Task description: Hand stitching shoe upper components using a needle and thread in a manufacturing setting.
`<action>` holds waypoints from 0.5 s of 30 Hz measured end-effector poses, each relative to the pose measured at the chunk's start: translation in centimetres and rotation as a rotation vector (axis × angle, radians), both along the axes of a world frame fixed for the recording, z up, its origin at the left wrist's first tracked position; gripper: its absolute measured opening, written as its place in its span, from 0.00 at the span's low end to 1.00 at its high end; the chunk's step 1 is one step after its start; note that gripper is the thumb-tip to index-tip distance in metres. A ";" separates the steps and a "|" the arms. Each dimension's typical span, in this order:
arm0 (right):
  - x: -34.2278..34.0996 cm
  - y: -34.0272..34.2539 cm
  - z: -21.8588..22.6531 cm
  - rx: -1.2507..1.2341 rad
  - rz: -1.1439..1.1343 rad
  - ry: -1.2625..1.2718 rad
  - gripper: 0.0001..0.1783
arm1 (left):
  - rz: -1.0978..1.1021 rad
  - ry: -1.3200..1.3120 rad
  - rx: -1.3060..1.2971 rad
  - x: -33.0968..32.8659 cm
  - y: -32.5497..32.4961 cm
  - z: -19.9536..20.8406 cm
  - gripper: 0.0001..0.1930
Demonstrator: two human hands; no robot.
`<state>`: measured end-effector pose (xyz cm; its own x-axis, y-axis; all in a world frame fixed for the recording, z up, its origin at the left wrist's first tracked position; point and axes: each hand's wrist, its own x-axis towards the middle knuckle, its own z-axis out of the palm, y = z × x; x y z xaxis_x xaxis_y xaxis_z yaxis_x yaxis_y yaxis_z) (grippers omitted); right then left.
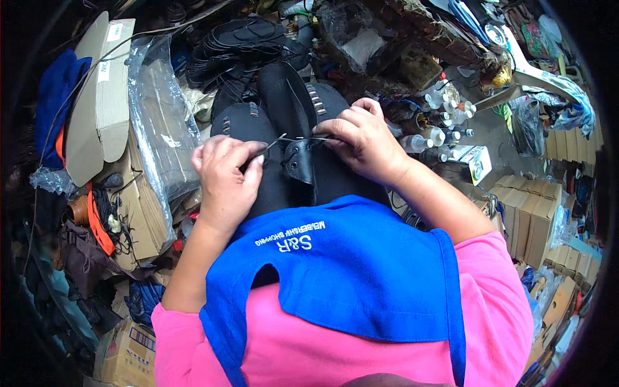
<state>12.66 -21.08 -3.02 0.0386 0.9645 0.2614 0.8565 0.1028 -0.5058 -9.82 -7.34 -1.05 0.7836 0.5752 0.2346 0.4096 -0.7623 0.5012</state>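
Note:
Upright between my knees stands a black shoe (300, 169), its eyelet flaps facing me and its long dark opening pointing away. A thin black shoelace (303, 138) runs across the flaps. My left hand (229, 171) is closed in a pinch at the left side, with one lace end passing out from its thumb and fingertips. On the other side, my right hand (369, 143) pinches the lace just above the eyelets. Part of the shoe's lower body blends into my dark trousers.
A bundle of black laces (242, 42) lies beyond the shoe. Flattened cardboard (109, 97) and a plastic-wrapped pack (164, 122) stand at left. Small bottles (416, 143) and stacked cartons (529, 216) crowd the right. A blue apron (367, 271) covers my lap's near side.

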 end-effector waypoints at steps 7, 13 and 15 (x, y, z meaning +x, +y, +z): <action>-1.0 -0.7 -0.4 0.076 -0.084 0.087 0.17 | -0.026 0.101 0.051 -1.4 -0.5 1.9 0.09; 0.0 0.0 -0.7 -0.084 -0.010 0.211 0.16 | 0.001 0.032 0.061 0.3 0.2 0.0 0.10; 0.6 0.6 -0.7 -0.134 -0.014 0.256 0.14 | -0.089 -0.074 -0.078 0.8 1.2 -0.6 0.12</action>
<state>13.27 -20.50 -3.73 0.1004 0.9887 0.1115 0.6997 0.0095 -0.7144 -8.97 -6.16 -1.64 0.8146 0.5228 0.2511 0.3014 -0.7515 0.5869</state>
